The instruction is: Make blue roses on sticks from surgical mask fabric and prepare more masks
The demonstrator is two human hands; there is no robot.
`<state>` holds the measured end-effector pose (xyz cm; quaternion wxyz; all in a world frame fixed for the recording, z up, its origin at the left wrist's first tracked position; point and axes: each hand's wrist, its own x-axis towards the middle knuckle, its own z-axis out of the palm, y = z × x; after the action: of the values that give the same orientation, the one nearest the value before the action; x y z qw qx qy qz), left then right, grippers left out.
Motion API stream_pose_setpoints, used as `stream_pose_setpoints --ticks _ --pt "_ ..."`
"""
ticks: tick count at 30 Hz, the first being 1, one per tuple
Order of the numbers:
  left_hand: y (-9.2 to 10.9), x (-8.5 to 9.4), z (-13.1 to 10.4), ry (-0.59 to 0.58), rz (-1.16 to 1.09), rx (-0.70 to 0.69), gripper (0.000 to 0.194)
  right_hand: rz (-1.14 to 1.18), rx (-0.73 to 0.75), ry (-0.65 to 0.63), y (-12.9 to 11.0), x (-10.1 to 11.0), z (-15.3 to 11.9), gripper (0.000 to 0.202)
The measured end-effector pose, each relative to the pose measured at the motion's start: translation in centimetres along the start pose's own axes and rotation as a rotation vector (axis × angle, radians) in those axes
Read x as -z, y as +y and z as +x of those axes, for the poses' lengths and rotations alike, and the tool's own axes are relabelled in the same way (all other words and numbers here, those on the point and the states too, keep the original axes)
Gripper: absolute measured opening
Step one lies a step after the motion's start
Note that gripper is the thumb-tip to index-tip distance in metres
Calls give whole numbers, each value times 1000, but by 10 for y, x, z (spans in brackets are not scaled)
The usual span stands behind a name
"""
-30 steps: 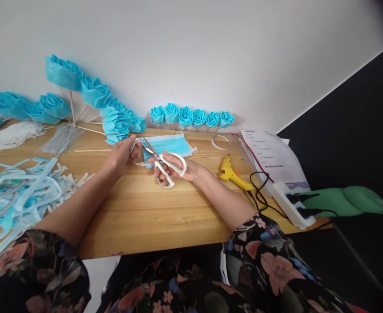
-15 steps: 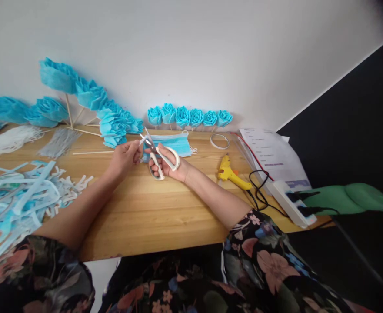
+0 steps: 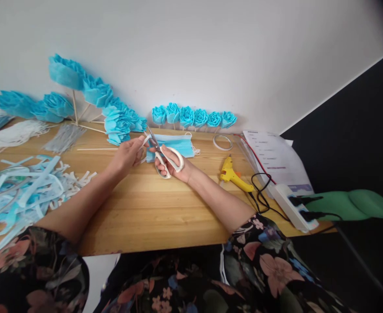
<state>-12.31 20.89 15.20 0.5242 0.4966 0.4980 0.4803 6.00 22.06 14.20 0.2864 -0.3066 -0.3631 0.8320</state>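
My left hand (image 3: 129,154) pinches a small white strip (image 3: 146,140) between thumb and fingers, near the middle of the table. My right hand (image 3: 173,163) has its fingers in the white handles of the scissors (image 3: 176,159), whose blades point up and left beside the strip. The blades look nearly closed. A blue face mask (image 3: 176,145) with white ear loops lies flat just behind the hands, partly covered by them and the scissors.
Blue flowers (image 3: 187,116) on sticks line the wall, with larger ones (image 3: 66,71) at left. Cut strips (image 3: 31,187) lie at left. At right are a tape roll (image 3: 223,142), yellow glue gun (image 3: 233,174), papers (image 3: 272,156) and power strip (image 3: 294,208).
The scissor blades have come closer together near the strip. The whole view has shifted slightly, so most things appear a little further right.
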Motion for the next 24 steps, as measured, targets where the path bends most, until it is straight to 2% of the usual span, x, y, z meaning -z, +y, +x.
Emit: stream_pose_setpoints --ticks 5,8,13,20,24 --pt "-2 1 3 76 116 5 28 -88 25 -12 2 3 -1 46" --pt "-3 2 5 117 185 -41 26 -152 60 -20 3 3 -3 48" --pt "-4 2 3 93 227 -165 28 -218 70 -35 -1 1 -9 45" --pt "5 0 -4 94 328 -260 32 -370 110 42 -11 -14 -23 41" --pt "9 -1 -5 106 362 -276 34 -420 154 74 -9 -17 -25 42"
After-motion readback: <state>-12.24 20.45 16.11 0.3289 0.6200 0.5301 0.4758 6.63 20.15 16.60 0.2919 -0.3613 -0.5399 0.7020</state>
